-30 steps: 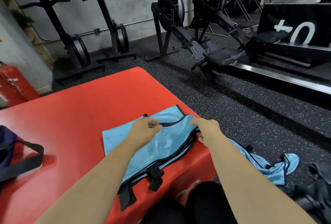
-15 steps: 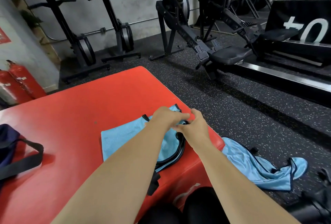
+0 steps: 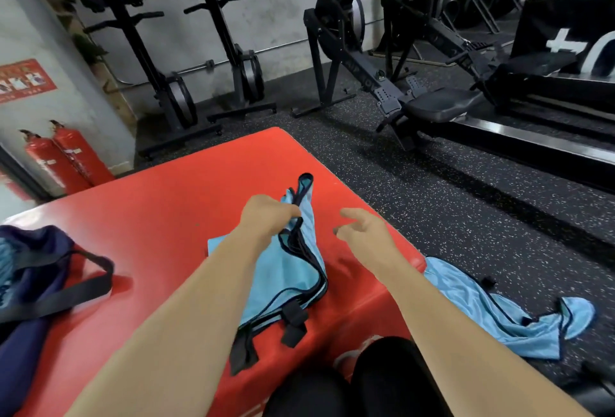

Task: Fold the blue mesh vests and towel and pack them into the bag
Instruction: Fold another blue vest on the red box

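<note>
The folded vests (image 3: pixel 293 270) are light blue, edged in black, with black straps. Under them the block (image 3: pixel 149 216) is bright red. The bag (image 3: pixel 43 243) is navy, its strap dark grey. The floor (image 3: pixel 466 210) is black, flecked with white. The loose vest (image 3: pixel 482 316) on it is the same light blue. The extinguishers (image 3: pixel 71 157) are red, the rowers (image 3: pixel 336 10) black.

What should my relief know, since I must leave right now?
Left hand grips the top edge of the blue vest stack, its top end raised off the red mat. Right hand is open above the mat, holding nothing. Bag lies open at the mat's left end, something light blue inside. A loose vest lies crumpled on the floor to the right. Left: finish folding the stack, bag it, then the loose vest.
</note>
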